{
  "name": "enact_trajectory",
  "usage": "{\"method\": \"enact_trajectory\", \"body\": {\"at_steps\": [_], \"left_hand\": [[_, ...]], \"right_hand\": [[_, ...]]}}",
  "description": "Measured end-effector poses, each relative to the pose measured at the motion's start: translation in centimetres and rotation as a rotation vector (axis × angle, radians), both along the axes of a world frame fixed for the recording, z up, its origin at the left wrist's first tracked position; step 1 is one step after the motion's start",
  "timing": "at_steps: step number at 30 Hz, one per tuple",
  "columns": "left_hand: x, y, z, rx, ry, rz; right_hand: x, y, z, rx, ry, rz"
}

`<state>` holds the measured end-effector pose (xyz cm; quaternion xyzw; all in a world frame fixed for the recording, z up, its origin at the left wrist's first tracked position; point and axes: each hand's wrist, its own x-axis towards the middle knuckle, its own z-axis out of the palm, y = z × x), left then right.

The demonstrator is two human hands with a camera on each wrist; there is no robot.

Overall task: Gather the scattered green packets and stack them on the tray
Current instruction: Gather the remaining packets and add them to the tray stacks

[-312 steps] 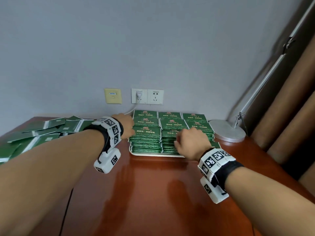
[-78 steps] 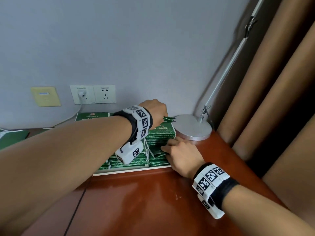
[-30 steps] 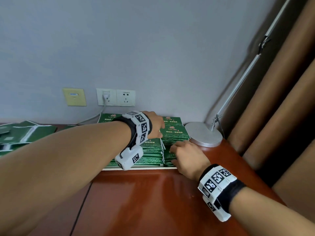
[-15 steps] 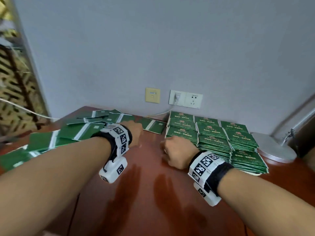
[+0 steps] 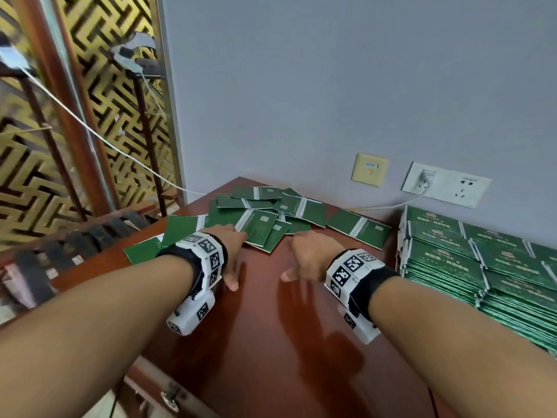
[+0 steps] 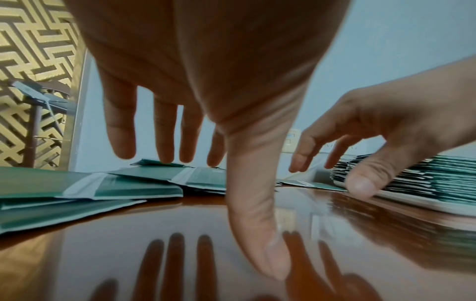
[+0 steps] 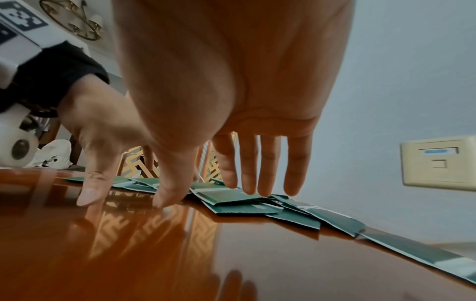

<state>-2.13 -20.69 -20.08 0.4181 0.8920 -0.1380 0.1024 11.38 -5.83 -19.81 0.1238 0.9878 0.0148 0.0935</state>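
Just bare table (image 5: 265, 333) before scattered packets (image 5: 265, 218)

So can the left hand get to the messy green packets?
Probably yes: the left hand is open, right at the edge of the loose green packets, with nothing between them.

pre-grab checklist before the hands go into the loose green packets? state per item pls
1. Left hand free: ok, fingers straight, holding nothing.
2. Right hand free: ok, fingers relaxed, holding nothing.
3. Scattered packets within reach: ok, both hands' fingertips sit at the near edge of the pile.
4. Packets separable: not ok, they overlap at mixed angles.
5. Stacks on the tray tidy: ok, in neat rows.
6. Room left on the tray: cannot tell, its right part is out of frame.
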Motion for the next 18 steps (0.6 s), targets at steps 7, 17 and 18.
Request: {"method": "enact_trajectory", "body": {"at_steps": [7,17,18], "left_hand": [[-3.0,1.2,-1.0,-0.036,-0.058,-0.081],[-3.7,1.8,-1.8,-0.068,-0.048,-0.117],[-3.5,1.6,-1.7,-0.065,-0.052,-0.12]], "right_hand": [[-5.2,-0.3,-2.0,-0.051,-0.03,0.04],[-6.6,0.4,-4.0,-0.001,-0.074,0.014],[-6.3,0.2,-3.9,0.024,-0.076,0.021]]}}
